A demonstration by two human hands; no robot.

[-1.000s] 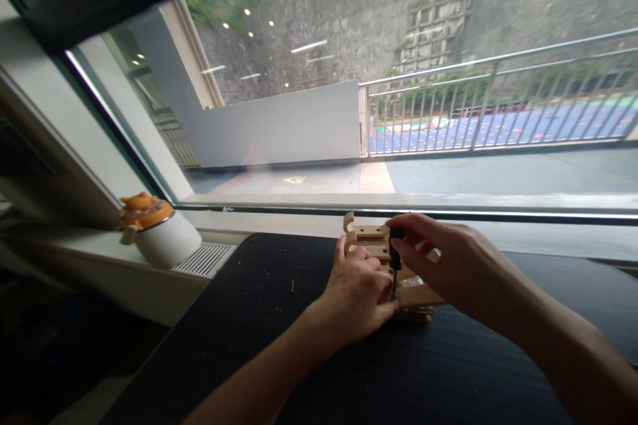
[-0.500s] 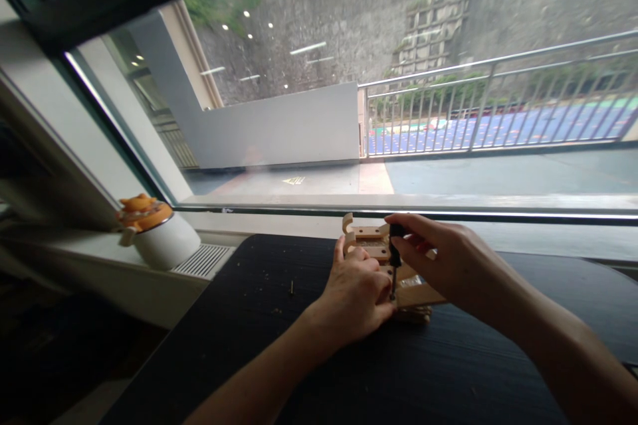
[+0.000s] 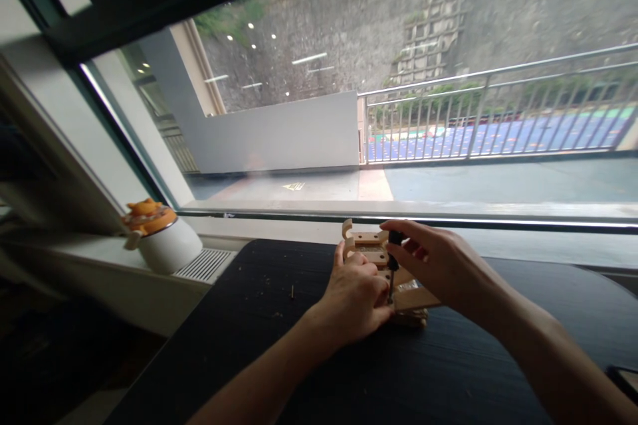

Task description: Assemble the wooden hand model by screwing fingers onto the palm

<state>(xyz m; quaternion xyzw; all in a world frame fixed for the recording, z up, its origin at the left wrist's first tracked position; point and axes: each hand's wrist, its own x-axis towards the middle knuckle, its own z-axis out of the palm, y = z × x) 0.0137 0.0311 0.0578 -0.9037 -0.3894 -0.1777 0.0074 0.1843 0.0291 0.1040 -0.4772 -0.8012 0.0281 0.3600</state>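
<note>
Little has shifted: my right fingers (image 3: 409,230) still grip the screwdriver (image 3: 393,259), my left fingers (image 3: 365,269) still clasp the wooden assembly (image 3: 367,237), so screwdriving seems unfinished.

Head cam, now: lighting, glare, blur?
Head view: daylight from the window, lower left sunk in shadow; head view: lamp-like reflections on the glass; head view: left hand and right hand fairly sharp, screwdriver dark, its tip unclear.
</note>
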